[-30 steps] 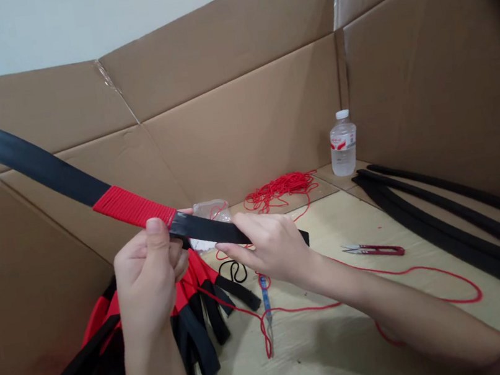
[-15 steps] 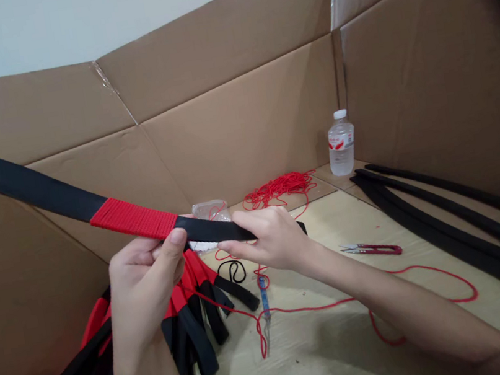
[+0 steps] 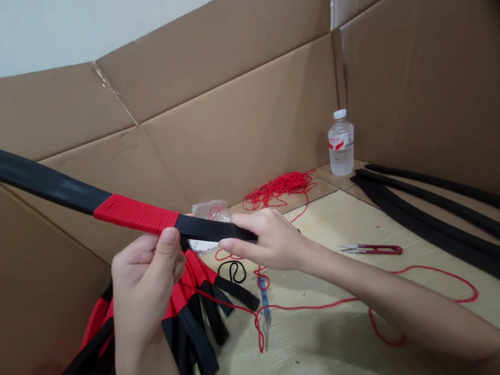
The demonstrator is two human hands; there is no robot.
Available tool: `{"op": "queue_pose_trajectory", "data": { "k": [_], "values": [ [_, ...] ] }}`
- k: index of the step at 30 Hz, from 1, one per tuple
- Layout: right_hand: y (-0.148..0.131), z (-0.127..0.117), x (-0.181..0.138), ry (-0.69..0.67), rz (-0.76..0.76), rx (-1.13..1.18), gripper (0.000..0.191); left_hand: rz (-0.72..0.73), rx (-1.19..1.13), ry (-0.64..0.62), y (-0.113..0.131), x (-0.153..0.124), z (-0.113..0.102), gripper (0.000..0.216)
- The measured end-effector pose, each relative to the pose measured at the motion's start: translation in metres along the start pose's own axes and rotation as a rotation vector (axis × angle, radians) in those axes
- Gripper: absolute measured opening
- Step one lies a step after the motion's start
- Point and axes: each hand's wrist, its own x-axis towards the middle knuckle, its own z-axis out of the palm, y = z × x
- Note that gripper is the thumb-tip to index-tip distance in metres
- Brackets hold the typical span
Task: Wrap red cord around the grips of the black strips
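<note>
A long black strip (image 3: 32, 179) with a band of red cord wrapping (image 3: 136, 214) slants up to the left. My left hand (image 3: 145, 284) is closed on the strip at the lower end of the red wrapping, thumb on top. My right hand (image 3: 270, 241) grips the strip's black end further right, fingers pinched round it. A red cord (image 3: 342, 302) trails from below my hands across the cardboard floor.
A pile of black strips with red wraps (image 3: 190, 322) lies lower left. Red snips (image 3: 374, 249), a blue tool (image 3: 264, 298), a tangle of red cord (image 3: 281, 188), a water bottle (image 3: 341, 144), a clear bag (image 3: 209, 211) and long black strips (image 3: 447, 220) lie inside cardboard walls (image 3: 240, 120).
The strip has turned slightly in my hands and its far end has dipped and then risen a little. My left thumb has shifted from upright to lying along the wrap's end.
</note>
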Motion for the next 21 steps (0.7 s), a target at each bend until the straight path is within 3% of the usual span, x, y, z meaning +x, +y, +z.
{"op": "queue_pose_trajectory", "data": {
  "k": [11,21],
  "values": [
    [0.0011,0.0018,0.0018,-0.174,0.031,0.439,0.047,-0.011,-0.038,0.011,0.0077,-0.0019,0.0028,0.047],
    [0.0002,0.0058,0.0042,-0.205,-0.02,0.648,0.047,-0.015,-0.111,-0.018,0.0093,-0.0007,0.006,0.04]
  ]
}}
